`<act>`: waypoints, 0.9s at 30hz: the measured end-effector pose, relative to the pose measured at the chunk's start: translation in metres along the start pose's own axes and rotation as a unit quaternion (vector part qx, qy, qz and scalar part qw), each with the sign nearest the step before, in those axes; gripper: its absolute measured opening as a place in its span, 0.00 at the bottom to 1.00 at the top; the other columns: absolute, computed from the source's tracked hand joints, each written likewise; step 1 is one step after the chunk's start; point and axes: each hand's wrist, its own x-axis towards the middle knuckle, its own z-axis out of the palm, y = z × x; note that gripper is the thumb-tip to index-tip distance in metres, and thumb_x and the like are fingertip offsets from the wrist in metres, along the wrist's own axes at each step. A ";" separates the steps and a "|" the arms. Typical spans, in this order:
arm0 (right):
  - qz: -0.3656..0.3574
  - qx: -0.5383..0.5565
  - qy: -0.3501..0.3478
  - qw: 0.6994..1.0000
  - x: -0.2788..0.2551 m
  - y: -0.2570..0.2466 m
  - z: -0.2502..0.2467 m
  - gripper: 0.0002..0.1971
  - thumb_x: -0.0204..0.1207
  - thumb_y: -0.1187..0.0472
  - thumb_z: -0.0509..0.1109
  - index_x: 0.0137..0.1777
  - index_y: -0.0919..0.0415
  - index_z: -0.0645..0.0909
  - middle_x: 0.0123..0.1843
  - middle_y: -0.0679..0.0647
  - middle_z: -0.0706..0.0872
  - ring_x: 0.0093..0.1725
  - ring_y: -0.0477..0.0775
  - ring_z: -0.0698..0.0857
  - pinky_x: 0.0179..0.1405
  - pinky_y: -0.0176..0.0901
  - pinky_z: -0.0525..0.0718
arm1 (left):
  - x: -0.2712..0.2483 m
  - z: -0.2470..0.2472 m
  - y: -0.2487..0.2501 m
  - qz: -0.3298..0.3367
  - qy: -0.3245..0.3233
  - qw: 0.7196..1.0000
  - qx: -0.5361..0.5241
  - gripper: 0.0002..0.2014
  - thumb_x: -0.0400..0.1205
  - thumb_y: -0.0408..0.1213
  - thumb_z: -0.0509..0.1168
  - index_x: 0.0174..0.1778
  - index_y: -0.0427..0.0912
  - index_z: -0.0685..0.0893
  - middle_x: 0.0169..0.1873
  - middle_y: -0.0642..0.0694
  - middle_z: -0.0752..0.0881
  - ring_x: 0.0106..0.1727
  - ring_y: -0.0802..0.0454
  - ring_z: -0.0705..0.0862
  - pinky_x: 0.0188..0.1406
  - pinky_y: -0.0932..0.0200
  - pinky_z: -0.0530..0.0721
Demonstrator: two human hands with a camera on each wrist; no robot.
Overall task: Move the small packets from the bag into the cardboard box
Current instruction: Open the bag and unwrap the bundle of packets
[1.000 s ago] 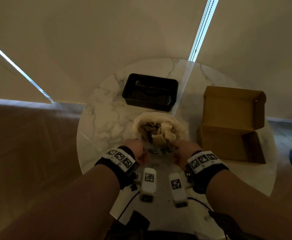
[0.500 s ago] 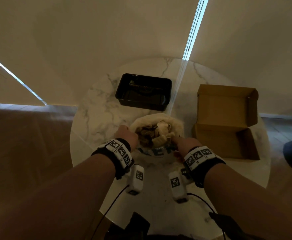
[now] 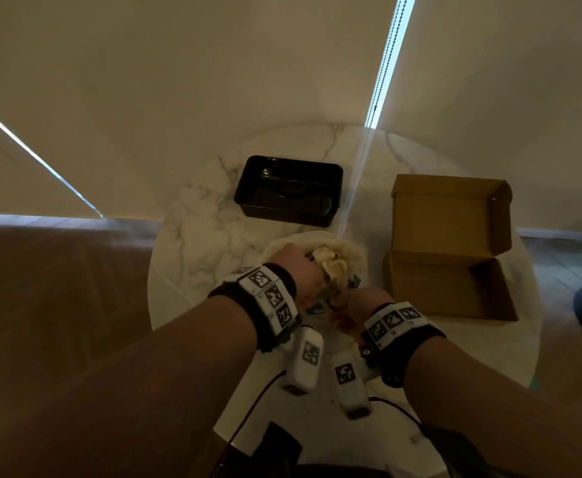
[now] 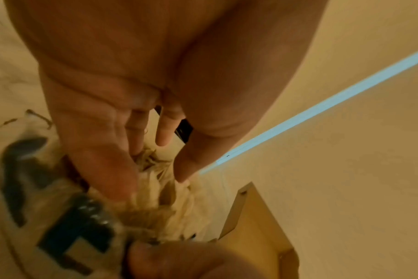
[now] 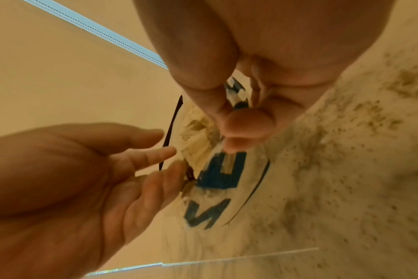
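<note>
Worktop [image 3: 210, 236]: round, marbled. Cardboard box [image 3: 448, 257]: open, at right. Black tray [image 3: 287, 191]: behind the bag. Bag [image 3: 348, 253]: white, blue-lettered, centre, mouth open, packets [image 3: 327, 262] inside. Left hand [image 3: 299, 267]: fingers spread, reaching into bag mouth. Right hand [image 3: 358, 301]: pinched bag's near edge.

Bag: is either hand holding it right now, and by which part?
The right hand pinches the bag at its near rim, by the blue lettering. The left hand reaches into the mouth with straight fingers, gripping nothing visible.
</note>
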 end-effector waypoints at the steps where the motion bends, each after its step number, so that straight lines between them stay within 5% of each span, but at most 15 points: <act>1: 0.001 -0.019 0.008 1.000 0.001 -0.002 0.000 0.05 0.80 0.69 0.68 0.44 0.70 0.82 0.33 0.64 0.84 0.31 0.60 0.81 0.36 0.50 0.83 | 0.003 0.005 0.001 0.005 0.003 1.000 0.012 0.26 0.79 0.46 0.74 0.72 0.41 0.77 0.63 0.39 0.84 0.62 0.40 0.85 0.59 0.47 0.87; 5: -0.024 -0.064 0.031 0.997 0.005 -0.001 -0.001 0.06 0.77 0.71 0.66 0.48 0.64 0.83 0.45 0.66 0.87 0.48 0.67 0.87 0.57 0.63 0.86 | 0.024 0.028 -0.003 0.013 0.057 0.998 0.040 0.31 0.81 0.53 0.69 0.80 0.59 0.69 0.73 0.42 0.77 0.68 0.39 0.79 0.62 0.46 0.82; 9: -0.016 -0.007 0.016 1.000 0.008 0.011 -0.007 0.11 0.79 0.75 0.62 0.48 0.61 0.82 0.39 0.63 0.83 0.35 0.61 0.82 0.37 0.52 0.83 | 0.036 0.033 -0.002 0.031 0.110 0.992 0.054 0.24 0.84 0.56 0.62 0.77 0.56 0.74 0.73 0.41 0.77 0.68 0.39 0.79 0.66 0.44 0.81; 13: -0.015 0.029 0.013 0.999 0.005 0.015 -0.011 0.14 0.80 0.76 0.61 0.60 0.63 0.79 0.36 0.62 0.82 0.32 0.59 0.80 0.31 0.48 0.79 | 0.034 0.028 0.006 0.013 0.097 0.994 0.043 0.21 0.86 0.53 0.59 0.74 0.50 0.78 0.68 0.41 0.82 0.62 0.38 0.83 0.63 0.43 0.84; 16: -0.014 0.034 0.001 0.999 0.003 0.014 -0.010 0.16 0.80 0.76 0.61 0.65 0.63 0.78 0.39 0.63 0.83 0.35 0.60 0.82 0.33 0.52 0.82 | 0.023 0.022 0.018 0.033 0.007 0.998 0.054 0.19 0.85 0.48 0.64 0.68 0.43 0.83 0.62 0.41 0.86 0.61 0.39 0.85 0.64 0.44 0.84; 19: -0.012 0.031 0.005 0.999 0.003 0.014 -0.010 0.16 0.80 0.77 0.61 0.64 0.64 0.79 0.42 0.64 0.84 0.38 0.61 0.84 0.40 0.56 0.87 | 0.012 0.016 0.030 0.059 -0.020 0.995 0.076 0.17 0.88 0.42 0.62 0.70 0.40 0.82 0.68 0.39 0.83 0.67 0.38 0.83 0.66 0.47 0.82; 23: -0.017 0.040 -0.001 0.999 0.001 0.013 -0.008 0.16 0.79 0.78 0.62 0.63 0.65 0.80 0.45 0.65 0.85 0.41 0.63 0.85 0.51 0.61 0.88 | 0.014 0.012 0.031 0.002 -0.016 0.996 0.085 0.19 0.87 0.43 0.65 0.72 0.39 0.82 0.68 0.41 0.84 0.68 0.41 0.84 0.43 0.64 0.82; 27: -0.031 -0.012 0.013 0.999 0.000 0.012 -0.006 0.13 0.77 0.74 0.66 0.59 0.62 0.82 0.48 0.62 0.87 0.45 0.62 0.87 0.46 0.56 0.90 | 0.022 0.019 0.034 -0.015 -0.034 0.994 0.105 0.25 0.88 0.54 0.61 0.77 0.44 0.77 0.72 0.42 0.80 0.71 0.41 0.80 0.69 0.51 0.78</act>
